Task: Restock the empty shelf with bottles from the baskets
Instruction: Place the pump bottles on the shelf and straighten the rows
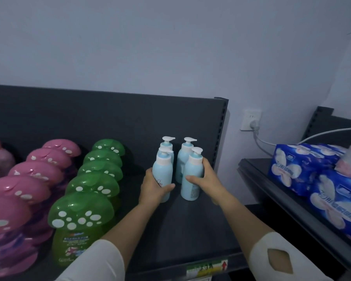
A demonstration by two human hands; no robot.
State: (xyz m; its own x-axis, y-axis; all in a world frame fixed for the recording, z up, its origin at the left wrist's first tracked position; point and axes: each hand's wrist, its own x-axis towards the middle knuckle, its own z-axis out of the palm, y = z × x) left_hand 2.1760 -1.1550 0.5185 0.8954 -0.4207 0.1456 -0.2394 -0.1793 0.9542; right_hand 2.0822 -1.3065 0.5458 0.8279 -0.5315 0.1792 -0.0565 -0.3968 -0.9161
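While both appear set down on dark shelf, left hand wraps front-left blue pump bottle, right hand grips front-right pump bottle; placed just before rear pair, likely building tidy second row beside green mushroom-cap bottles.

A: Walls?
B: One pale bluish wall, plain, dimly and evenly lit.
A: Fittings?
B: White socket on it, plug inserted, grey cable running right above a dark metal rack.
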